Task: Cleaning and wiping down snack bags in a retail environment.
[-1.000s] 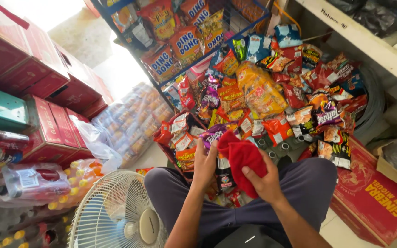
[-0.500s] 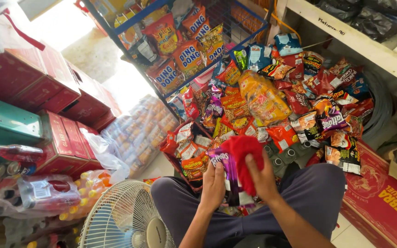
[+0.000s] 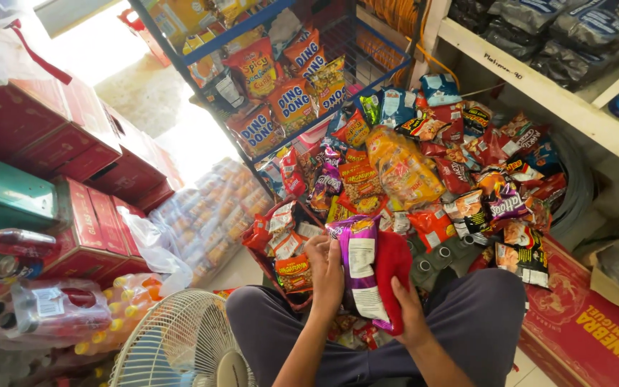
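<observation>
Above my lap, my left hand [image 3: 325, 271] holds a purple snack packet [image 3: 359, 265] upright, its white back label facing me. My right hand [image 3: 406, 308] grips a red cloth [image 3: 393, 264] pressed against the right side of that packet. Both hands are close together, just in front of a heap of colourful snack packets [image 3: 438, 168] on the floor. My knees in grey trousers [image 3: 481, 308] frame the hands.
A blue wire rack [image 3: 281, 79] with snack bags stands ahead. Red cartons [image 3: 80, 143] are stacked at left, wrapped bottle packs [image 3: 213, 208] beside them. A white fan [image 3: 180, 344] sits at my left knee. A red carton [image 3: 596, 330] lies right, under a white shelf [image 3: 539, 79].
The left hand has lifted the purple packet up and turned its white back label toward me. The red cloth, earlier in front, now sits behind and right of the packet.
</observation>
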